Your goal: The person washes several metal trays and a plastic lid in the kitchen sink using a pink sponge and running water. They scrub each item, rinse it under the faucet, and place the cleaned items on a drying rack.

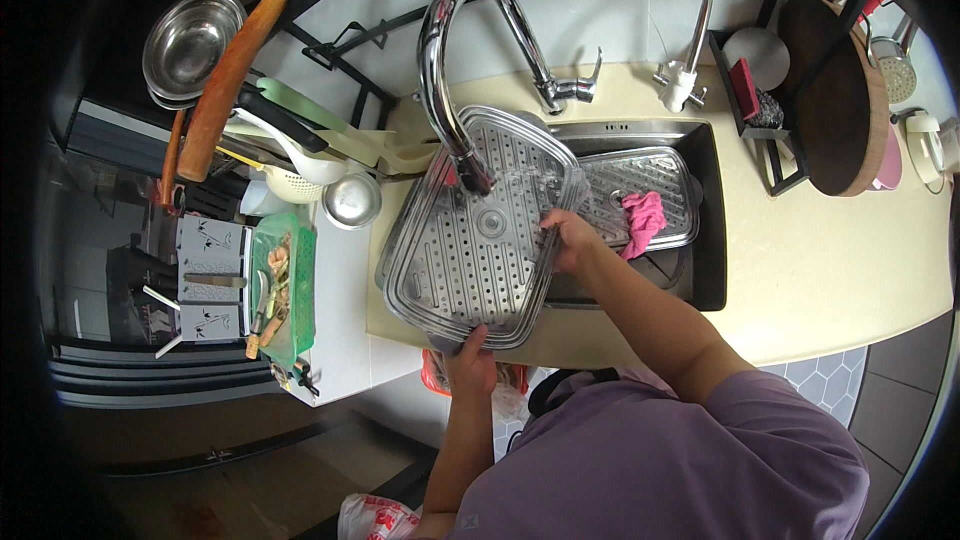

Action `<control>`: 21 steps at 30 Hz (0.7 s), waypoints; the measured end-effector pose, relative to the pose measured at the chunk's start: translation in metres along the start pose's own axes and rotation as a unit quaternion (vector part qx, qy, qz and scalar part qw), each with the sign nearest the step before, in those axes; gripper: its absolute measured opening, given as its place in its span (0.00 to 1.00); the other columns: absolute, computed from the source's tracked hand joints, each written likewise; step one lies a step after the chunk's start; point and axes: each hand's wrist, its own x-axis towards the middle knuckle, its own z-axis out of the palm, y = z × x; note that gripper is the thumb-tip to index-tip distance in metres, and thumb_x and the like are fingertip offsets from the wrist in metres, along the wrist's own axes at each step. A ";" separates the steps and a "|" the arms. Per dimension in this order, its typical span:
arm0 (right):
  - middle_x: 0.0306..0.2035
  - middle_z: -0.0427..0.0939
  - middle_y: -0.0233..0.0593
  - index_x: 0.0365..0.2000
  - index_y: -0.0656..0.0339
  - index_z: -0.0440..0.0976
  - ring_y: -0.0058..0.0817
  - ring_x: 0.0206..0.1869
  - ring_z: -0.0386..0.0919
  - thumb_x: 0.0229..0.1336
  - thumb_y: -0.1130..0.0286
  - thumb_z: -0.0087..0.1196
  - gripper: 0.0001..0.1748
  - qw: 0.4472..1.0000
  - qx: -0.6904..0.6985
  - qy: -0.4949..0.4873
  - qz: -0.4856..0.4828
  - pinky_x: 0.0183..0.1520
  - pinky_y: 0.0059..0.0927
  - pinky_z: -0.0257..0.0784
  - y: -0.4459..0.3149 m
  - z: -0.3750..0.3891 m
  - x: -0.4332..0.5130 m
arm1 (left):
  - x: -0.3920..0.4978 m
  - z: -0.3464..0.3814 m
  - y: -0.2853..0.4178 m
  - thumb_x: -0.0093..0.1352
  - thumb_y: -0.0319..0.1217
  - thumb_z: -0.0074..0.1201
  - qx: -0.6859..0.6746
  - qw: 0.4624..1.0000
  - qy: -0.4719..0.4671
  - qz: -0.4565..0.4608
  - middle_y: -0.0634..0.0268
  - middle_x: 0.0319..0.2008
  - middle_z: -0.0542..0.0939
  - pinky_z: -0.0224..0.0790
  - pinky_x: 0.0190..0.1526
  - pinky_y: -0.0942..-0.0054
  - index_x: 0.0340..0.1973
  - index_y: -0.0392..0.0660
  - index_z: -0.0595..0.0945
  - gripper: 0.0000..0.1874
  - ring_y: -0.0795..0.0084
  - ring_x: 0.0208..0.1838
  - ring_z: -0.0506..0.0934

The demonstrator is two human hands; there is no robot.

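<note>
A large perforated metal steamer tray [480, 255] is tilted over the left part of the sink and counter, under the chrome faucet [469, 157]. Water runs from the spout onto its surface. My left hand [471, 367] grips the tray's near edge, thumb on top. On its right rim my right hand [574, 240] has hold, its fingers partly hidden. In the sink basin [709, 217] lies a second, similar perforated tray [660, 169]. A crumpled pink cloth [643, 223] rests on that tray.
At left stand a green plastic basket [300, 292] of food scraps and a knife, a small metal bowl [352, 201] and hanging utensils. A filter tap [684, 75], a black rack [780, 157] and a round wooden chopping board [832, 97] are to the right.
</note>
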 end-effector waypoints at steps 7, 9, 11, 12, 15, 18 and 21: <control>0.38 0.82 0.44 0.40 0.64 0.76 0.42 0.39 0.80 0.47 0.64 0.51 0.20 1.000 0.014 -0.001 -0.007 0.51 0.52 0.73 0.001 -0.002 -0.001 | 0.000 0.002 0.001 0.61 0.10 0.48 0.007 1.000 0.013 -0.015 0.57 0.60 0.71 0.61 0.65 0.59 0.64 0.40 0.64 0.34 0.60 0.63 0.69; 0.38 0.82 0.44 0.40 0.63 0.76 0.42 0.40 0.80 0.47 0.64 0.51 0.20 1.000 0.004 0.010 -0.019 0.52 0.51 0.73 0.002 -0.003 0.001 | 0.000 0.001 0.001 0.61 0.10 0.48 0.004 1.000 0.011 -0.017 0.57 0.60 0.71 0.61 0.65 0.59 0.64 0.40 0.64 0.34 0.60 0.63 0.69; 0.38 0.82 0.44 0.40 0.63 0.76 0.41 0.40 0.80 0.47 0.65 0.51 0.19 0.999 0.006 0.018 -0.027 0.51 0.51 0.74 0.002 -0.004 0.004 | 0.001 0.001 0.000 0.61 0.10 0.48 -0.003 1.000 -0.022 -0.005 0.57 0.60 0.71 0.61 0.64 0.59 0.64 0.40 0.64 0.34 0.60 0.63 0.70; 0.38 0.82 0.44 0.40 0.63 0.77 0.41 0.40 0.80 0.47 0.65 0.51 0.19 0.999 0.013 0.021 -0.028 0.51 0.51 0.74 0.002 -0.004 0.005 | 0.001 0.000 0.000 0.61 0.10 0.49 0.004 1.000 0.006 -0.021 0.58 0.60 0.71 0.61 0.64 0.60 0.64 0.40 0.64 0.34 0.61 0.62 0.69; 0.36 0.82 0.43 0.40 0.64 0.77 0.41 0.36 0.80 0.50 0.65 0.50 0.18 0.999 0.028 0.020 -0.024 0.47 0.52 0.75 0.001 -0.005 0.007 | 0.003 -0.001 -0.001 0.61 0.10 0.50 0.011 1.000 0.012 -0.025 0.58 0.60 0.70 0.61 0.65 0.60 0.64 0.40 0.64 0.35 0.61 0.62 0.70; 0.35 0.82 0.42 0.40 0.63 0.77 0.41 0.35 0.80 0.52 0.65 0.50 0.17 1.000 0.008 0.020 -0.009 0.46 0.54 0.75 -0.001 -0.006 0.006 | 0.004 -0.002 -0.002 0.60 0.10 0.49 0.017 1.000 0.013 -0.018 0.58 0.60 0.70 0.61 0.65 0.60 0.64 0.40 0.64 0.35 0.61 0.62 0.70; 0.35 0.82 0.43 0.40 0.62 0.77 0.41 0.36 0.80 0.52 0.64 0.50 0.17 1.000 -0.005 0.009 -0.010 0.47 0.55 0.74 -0.002 -0.006 0.004 | 0.004 -0.002 -0.002 0.60 0.10 0.51 0.005 1.000 -0.004 -0.020 0.59 0.61 0.70 0.61 0.64 0.60 0.64 0.41 0.63 0.35 0.62 0.62 0.69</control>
